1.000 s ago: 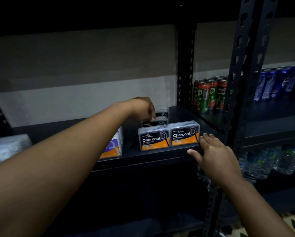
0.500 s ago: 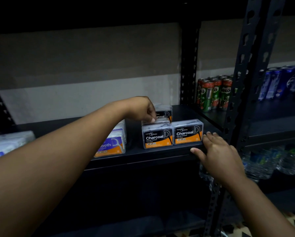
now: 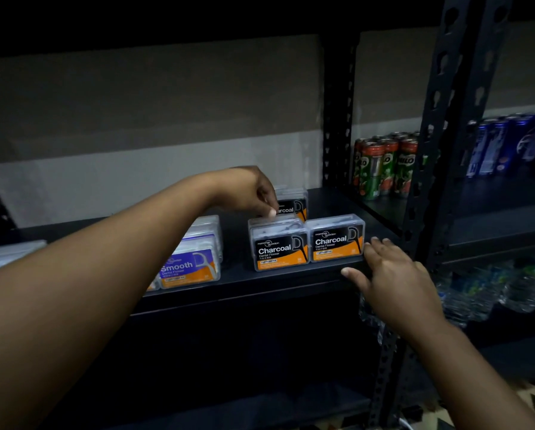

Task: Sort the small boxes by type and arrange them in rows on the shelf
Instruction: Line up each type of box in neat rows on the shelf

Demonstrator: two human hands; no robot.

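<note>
The top edge of a Charcoal box [image 3: 277,223], second in its row, is pinched by the left hand [image 3: 247,193]; the right hand [image 3: 384,271], fingers loosely spread, is rested at the shelf [image 3: 260,279] lip beside the front-right box [image 3: 336,240]. The front box [image 3: 280,248] could be nudged off the edge if the pinched one is pushed forward

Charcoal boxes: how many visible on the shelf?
3 for sure. Front left Charcoal box; front right Charcoal box beside it; rear Charcoal box behind them. The left hand touches a box behind the front left one; more may be hidden.
</note>
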